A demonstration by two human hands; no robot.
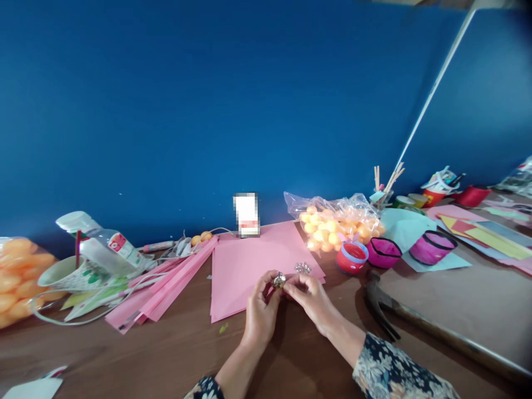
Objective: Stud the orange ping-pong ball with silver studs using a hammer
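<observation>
Between the fingertips of both hands is a small shiny silver cluster (278, 280), perhaps jingle bells or beads; its exact kind is too small to tell. My left hand (262, 310) pinches it from the left, thumb and forefinger closed. The fingers of my right hand (312, 302) meet it from the right, also pinched together. Both hands are over the near edge of a stack of pink paper (241, 266). A similar silvery cluster (302, 268) lies on the paper just beyond my right hand.
A claw hammer (432, 321) lies right of my hands. Behind it are a red cup (351, 259), magenta rings (384, 254) and a bag of orange balls (332, 227). Left are pink strips (166, 288), a plastic bottle (118, 249), a cup (62, 277) and another ball bag (20, 277).
</observation>
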